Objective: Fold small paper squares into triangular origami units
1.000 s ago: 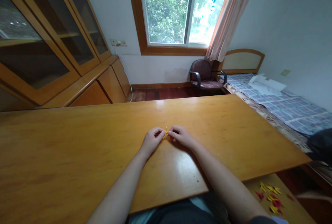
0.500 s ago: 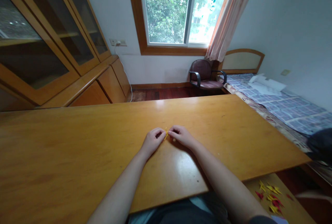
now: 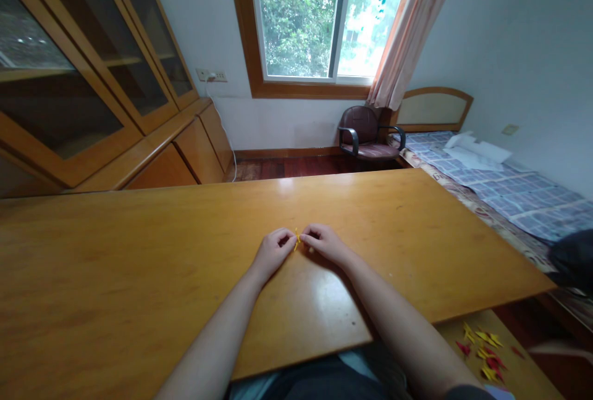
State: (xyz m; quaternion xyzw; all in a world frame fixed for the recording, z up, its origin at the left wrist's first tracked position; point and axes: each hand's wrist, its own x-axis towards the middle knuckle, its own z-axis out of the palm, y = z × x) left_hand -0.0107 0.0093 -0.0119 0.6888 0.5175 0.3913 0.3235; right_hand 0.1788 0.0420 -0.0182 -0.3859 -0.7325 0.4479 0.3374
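A small yellow paper crane, thin and pointed at its ends, is held between my two hands just above the middle of the table. My left hand pinches its left side between thumb and fingertips. From the other side, my right hand grips it with thumb and forefinger. The fingertips cover part of the crane, so its folds are too small to make out.
The wooden table spreads beneath both forearms. At lower right, several yellow and red folded paper cranes lie on a lower surface. Beyond stand a chair, a bed and a glass-fronted cabinet.
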